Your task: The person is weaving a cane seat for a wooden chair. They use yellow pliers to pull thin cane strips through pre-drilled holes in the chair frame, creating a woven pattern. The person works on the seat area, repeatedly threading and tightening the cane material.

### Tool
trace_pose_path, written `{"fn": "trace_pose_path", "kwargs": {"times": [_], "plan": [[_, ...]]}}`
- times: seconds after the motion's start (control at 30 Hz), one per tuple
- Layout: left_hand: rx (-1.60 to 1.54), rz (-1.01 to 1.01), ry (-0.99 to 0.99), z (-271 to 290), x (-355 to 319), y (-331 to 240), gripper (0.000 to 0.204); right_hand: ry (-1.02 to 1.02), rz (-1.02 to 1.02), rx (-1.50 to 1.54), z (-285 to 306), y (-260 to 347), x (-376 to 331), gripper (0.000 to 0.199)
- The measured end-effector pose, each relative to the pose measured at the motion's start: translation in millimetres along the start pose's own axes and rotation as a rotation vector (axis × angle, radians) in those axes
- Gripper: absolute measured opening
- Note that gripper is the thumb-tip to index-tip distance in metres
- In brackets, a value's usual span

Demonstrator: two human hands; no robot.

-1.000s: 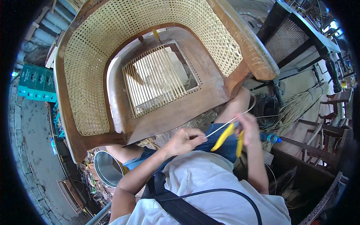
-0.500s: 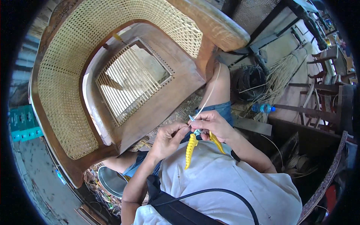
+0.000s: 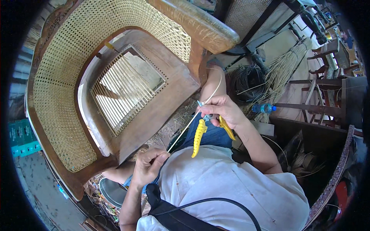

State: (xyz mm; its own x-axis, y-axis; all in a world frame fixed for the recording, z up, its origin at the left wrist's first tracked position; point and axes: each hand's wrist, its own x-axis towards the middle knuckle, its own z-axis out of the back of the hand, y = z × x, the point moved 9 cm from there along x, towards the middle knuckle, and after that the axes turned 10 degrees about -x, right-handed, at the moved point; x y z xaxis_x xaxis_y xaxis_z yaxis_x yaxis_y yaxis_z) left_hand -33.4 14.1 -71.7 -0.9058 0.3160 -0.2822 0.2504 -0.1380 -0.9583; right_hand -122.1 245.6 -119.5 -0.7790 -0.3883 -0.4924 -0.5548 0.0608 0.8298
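My left hand (image 3: 149,165) has drawn back, pinching a strand (image 3: 184,131); my right hand (image 3: 223,111) grips yellow-handled pliers (image 3: 199,138) near a caned chair (image 3: 152,111).

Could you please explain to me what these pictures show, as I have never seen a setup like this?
There is no machine here: a person works with two bare hands. A fisheye camera on the head looks down, so straight edges bend near the rim.

The left hand pinches a pale strand, which runs up past the right hand. That hand holds yellow-handled pliers.

There is no table; a wooden chair with a woven back stands in front, strands spanning part of its seat opening. To the right are a bottle, a dark coil and a bundle of strands.
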Motion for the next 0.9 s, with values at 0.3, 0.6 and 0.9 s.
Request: {"fn": "trace_pose_path", "kwargs": {"times": [0.3,0.6,0.9], "plan": [[-0.129,0.038,0.025,15.4,-11.1,17.1,0.012,-0.297,0.16,-0.109,88.7,42.1,-17.9,0.017],[-0.299,0.115,-0.022,-49.7,89.3,16.0,0.018,-0.245,-0.116,-0.382,67.0,-0.6,-35.9,0.035],[-0.184,0.27,0.12,-31.1,61.1,43.2,0.017,-0.362,0.089,-0.009,83.2,-4.0,-5.4,0.027]]}}
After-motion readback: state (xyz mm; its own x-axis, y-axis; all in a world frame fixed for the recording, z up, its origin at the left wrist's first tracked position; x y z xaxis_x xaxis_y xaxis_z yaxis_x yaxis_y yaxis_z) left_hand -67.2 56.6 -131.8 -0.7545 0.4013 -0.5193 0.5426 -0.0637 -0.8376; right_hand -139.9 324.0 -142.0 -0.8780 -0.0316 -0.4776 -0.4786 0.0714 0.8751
